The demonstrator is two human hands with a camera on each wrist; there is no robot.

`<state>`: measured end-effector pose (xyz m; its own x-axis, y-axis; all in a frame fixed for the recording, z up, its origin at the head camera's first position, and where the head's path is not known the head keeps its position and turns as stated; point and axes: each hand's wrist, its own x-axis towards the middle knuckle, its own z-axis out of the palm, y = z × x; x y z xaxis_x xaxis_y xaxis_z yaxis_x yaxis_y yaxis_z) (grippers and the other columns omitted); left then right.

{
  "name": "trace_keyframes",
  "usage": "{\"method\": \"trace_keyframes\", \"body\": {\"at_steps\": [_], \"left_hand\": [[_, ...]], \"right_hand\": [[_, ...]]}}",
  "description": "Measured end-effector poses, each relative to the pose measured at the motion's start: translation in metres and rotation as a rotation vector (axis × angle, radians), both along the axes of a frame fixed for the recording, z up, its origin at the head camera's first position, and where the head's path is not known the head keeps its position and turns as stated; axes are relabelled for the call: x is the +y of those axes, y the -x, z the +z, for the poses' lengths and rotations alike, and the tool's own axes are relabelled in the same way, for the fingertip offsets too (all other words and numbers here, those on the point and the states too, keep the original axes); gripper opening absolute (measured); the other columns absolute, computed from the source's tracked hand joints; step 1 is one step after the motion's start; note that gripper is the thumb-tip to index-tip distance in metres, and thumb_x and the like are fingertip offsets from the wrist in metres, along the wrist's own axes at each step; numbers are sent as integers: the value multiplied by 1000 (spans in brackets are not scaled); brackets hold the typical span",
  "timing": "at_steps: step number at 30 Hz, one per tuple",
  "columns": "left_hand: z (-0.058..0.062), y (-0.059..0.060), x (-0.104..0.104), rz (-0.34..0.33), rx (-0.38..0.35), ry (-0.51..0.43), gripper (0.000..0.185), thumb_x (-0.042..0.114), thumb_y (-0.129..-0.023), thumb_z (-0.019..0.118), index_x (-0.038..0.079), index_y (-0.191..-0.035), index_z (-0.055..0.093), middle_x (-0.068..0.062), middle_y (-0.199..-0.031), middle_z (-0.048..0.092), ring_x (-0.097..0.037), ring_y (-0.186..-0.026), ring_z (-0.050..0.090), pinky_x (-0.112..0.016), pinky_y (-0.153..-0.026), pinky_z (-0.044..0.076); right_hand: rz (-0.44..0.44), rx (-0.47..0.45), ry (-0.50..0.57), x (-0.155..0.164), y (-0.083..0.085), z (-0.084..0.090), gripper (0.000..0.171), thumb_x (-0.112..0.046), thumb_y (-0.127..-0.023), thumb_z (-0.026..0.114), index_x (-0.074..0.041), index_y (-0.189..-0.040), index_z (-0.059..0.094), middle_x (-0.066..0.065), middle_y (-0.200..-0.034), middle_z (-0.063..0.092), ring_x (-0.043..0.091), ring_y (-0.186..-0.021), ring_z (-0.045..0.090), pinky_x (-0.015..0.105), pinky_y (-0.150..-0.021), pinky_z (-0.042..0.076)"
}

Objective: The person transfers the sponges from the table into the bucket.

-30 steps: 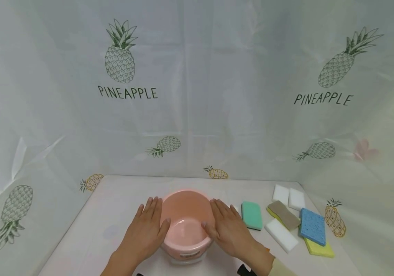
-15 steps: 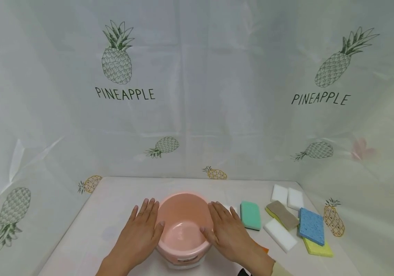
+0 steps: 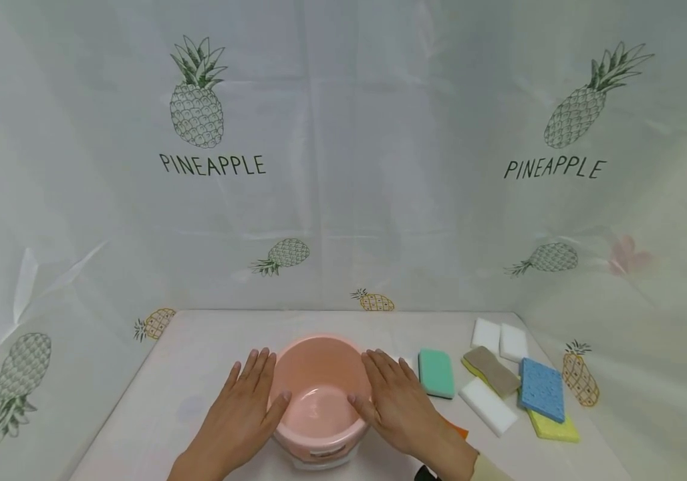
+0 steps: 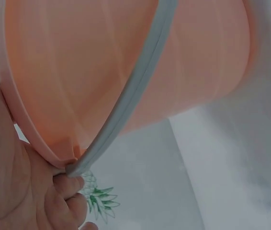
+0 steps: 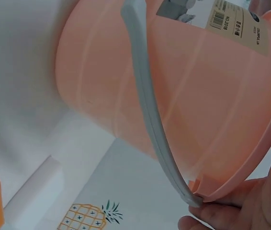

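A pink plastic bucket (image 3: pixel 319 364) stands upright on the table, its round mouth facing up. My left hand (image 3: pixel 240 411) lies along its left side, fingers straight and close together, the thumb spread at the rim. Against the right side rests my right hand (image 3: pixel 400 407) in much the same way. Both wrist views show the palms and fingers touching the bucket's rim. A grey handle (image 4: pixel 138 76) hangs down across the bucket's outside, its ends close to the fingers. The right wrist view also shows a printed label (image 5: pixel 236 24).
To the right lie a green sponge (image 3: pixel 436 374), a brown-and-yellow sponge (image 3: pixel 494 371), a blue sponge (image 3: pixel 542 391) over a yellow one (image 3: pixel 554 426), and several white sponges (image 3: pixel 489 406). Something orange (image 3: pixel 458 431) shows partly behind the right forearm. A pineapple-print curtain (image 3: pixel 349 167) surrounds the table.
The bucket and both hands have shifted slightly left and nearer to me, and the head view has drifted a little. Over the last half second the hands and bucket stay nearly still.
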<state>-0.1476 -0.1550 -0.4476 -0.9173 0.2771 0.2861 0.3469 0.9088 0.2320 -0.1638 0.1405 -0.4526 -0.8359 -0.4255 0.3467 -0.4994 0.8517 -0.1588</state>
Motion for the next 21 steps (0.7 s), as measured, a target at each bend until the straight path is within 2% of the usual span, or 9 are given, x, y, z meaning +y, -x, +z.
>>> {"method": "trace_keyframes", "body": {"at_steps": [5,12,21], "left_hand": [[-1,0,0,2,-21,-9,76,54,-111,44,-3,-160,39,-23,-167,37,-40,-158,30,-62,-129,24],[-2,-1,1,3,-10,-19,74,51,-110,47,-4,-160,39,-23,-167,38,-39,-158,31,-61,-128,26],[-2,-1,0,0,-15,-37,73,48,-110,50,-5,-160,39,-24,-167,37,-40,-158,31,-60,-128,27]], "right_hand": [[-47,58,17,12,4,-2,64,-52,-107,55,-2,-146,60,14,-148,61,34,-142,54,60,-117,44],[-134,215,-11,63,14,0,54,-40,-101,71,3,-134,65,17,-132,67,38,-123,61,55,-107,52],[-183,233,-163,120,8,-8,60,-38,-93,80,6,-130,65,21,-126,69,40,-119,63,58,-104,54]]}}
